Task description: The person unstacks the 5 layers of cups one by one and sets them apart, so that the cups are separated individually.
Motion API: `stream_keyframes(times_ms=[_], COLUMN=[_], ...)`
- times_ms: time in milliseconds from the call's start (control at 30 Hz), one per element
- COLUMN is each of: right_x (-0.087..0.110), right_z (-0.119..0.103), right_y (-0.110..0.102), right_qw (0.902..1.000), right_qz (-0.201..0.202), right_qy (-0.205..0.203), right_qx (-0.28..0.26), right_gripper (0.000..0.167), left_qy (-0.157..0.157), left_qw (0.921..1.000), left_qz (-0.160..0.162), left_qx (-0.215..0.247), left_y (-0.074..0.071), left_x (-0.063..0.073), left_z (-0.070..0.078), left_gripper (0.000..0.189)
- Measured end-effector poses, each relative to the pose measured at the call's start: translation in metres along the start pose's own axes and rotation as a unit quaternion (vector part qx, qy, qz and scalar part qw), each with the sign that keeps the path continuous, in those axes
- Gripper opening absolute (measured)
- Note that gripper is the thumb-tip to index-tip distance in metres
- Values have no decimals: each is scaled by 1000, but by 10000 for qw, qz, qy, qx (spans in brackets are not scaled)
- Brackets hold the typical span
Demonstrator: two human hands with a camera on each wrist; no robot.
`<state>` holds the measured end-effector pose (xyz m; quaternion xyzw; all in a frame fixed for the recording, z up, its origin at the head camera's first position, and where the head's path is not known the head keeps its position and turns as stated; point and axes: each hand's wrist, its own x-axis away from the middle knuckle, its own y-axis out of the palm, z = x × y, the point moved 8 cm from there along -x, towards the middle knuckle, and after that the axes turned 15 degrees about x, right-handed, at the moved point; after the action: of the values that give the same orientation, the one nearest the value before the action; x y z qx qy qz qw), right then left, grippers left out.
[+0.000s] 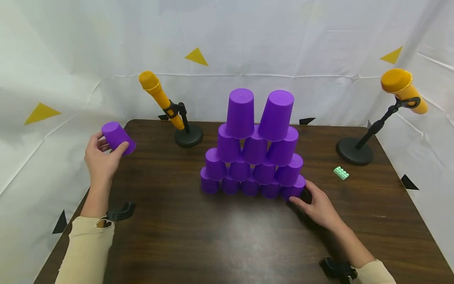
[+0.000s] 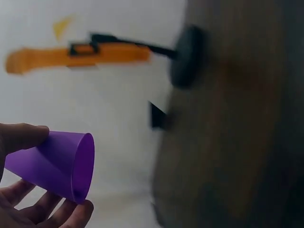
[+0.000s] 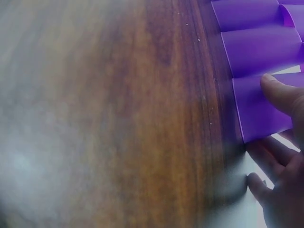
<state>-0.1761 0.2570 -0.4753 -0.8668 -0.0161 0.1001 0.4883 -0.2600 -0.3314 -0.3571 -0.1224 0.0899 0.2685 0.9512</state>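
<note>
A dark brown wooden surface (image 1: 184,236) stands in a little room with white sheets hung all around as walls (image 1: 283,47). Yellow paper triangles (image 1: 196,56) are stuck on the sheets, and small black triangles (image 1: 409,182) sit low near the edges of the surface. In the middle stands a tower of purple cups (image 1: 253,157), all upside down, wide at the bottom and narrow at the top, with two cups on the highest row. The left hand (image 1: 101,159) is held up over the left edge of the surface, well apart from the tower. Its thumb and fingers curl around one loose purple cup (image 1: 118,137), which is tipped on its side. The right hand (image 1: 317,205) rests low on the surface, and its fingers grip the bottom right cup of the tower (image 1: 293,190). An orange microphone on a black stand (image 1: 170,110) sits at the back left, and another orange microphone on a stand (image 1: 386,114) sits at the back right. A small green toy brick (image 1: 341,172) lies near that right stand.
</note>
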Motion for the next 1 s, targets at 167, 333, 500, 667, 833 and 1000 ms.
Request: stream_keyframes(times_ms=[167, 333, 500, 667, 833, 1000], right_x=[2, 2, 2, 1, 1, 1], right_z=[0, 0, 2, 3, 2, 3], right_y=[-1, -1, 1, 3, 2, 1], right_qw=[10000, 10000, 10000, 9999, 9999, 9999], right_qz=[51, 21, -8, -48, -45, -38], right_qy=[-3, -17, -11, -14, -33, -22], right_qx=[-11, -74, -98, -97, -119, -127], right_gripper=[62, 61, 62, 62, 61, 62], left_qy=[-529, -734, -787, -798, -868, -920], left_qw=[9955, 9916, 9907, 9904, 9897, 9896], left_qz=[14, -12, -12, -8, 18, -21], left_qx=[-783, -1068, -1114, -1132, -1142, -1105], left_y=[-19, -27, -28, -28, -29, -27], left_x=[-16, -28, -36, -39, -40, -41], left_z=[-63, -97, -112, -122, -130, -135], left_gripper=[73, 76, 77, 76, 75, 73])
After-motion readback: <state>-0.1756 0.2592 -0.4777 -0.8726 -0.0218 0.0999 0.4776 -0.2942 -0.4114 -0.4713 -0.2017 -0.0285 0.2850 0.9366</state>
